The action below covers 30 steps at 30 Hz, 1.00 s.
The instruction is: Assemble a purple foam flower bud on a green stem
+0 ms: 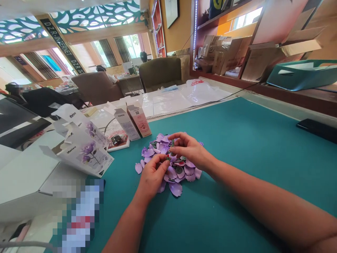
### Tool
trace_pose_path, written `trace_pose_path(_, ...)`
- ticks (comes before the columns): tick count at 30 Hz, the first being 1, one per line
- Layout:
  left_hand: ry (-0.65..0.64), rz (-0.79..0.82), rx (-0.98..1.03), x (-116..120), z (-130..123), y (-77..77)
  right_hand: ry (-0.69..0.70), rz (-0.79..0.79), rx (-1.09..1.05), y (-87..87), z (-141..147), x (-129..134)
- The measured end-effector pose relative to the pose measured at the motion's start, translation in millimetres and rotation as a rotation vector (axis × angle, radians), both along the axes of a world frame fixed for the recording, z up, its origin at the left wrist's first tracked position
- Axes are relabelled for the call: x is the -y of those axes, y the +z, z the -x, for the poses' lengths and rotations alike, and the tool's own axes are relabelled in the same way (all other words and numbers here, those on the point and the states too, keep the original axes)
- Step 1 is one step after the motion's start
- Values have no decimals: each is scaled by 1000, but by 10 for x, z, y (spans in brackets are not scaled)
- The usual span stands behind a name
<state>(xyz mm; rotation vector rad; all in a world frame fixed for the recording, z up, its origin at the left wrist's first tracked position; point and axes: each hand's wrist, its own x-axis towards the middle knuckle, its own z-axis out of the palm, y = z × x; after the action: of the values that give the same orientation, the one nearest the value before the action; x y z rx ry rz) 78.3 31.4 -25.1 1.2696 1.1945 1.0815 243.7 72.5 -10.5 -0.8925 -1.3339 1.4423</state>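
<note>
A loose pile of purple petal-shaped pieces [176, 189] lies on the green mat [237, 140], with a few green and dark parts among them. Over the pile's left side, my left hand [154, 175] pinches a small red and green piece [168, 157] between thumb and fingertips. Just up and to the right of it, my right hand [191, 149] is closed with thumb and index finger around a small green piece [172, 143]. The two hands are close together but apart. Part of the pile is hidden beneath them.
Open white boxes with purple flower pictures [89, 154] stand at the left, near two slim upright boxes [139, 121]. A black object [317, 130] lies at the mat's right edge. Behind are chairs [160, 73], people, cartons [229, 52] and a teal basket [302, 75].
</note>
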Motion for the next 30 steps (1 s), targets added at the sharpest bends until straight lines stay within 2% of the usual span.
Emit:
trace_pose_path(9, -51, -43, -91, 23, 0, 16, 18, -82, 36, 2, 3, -6)
trace_pose_path(14, -44, -51, -74, 17, -5, 16, -36, -69, 31, -4, 4, -10)
trace_pose_path(23, -33, -42, -67, 16, -9, -5, -28, -20, 49, -13, 11, -19)
trace_pose_path(30, -10, -150, -139, 13, -6, 3, -33, -1, 77, -11, 15, -6)
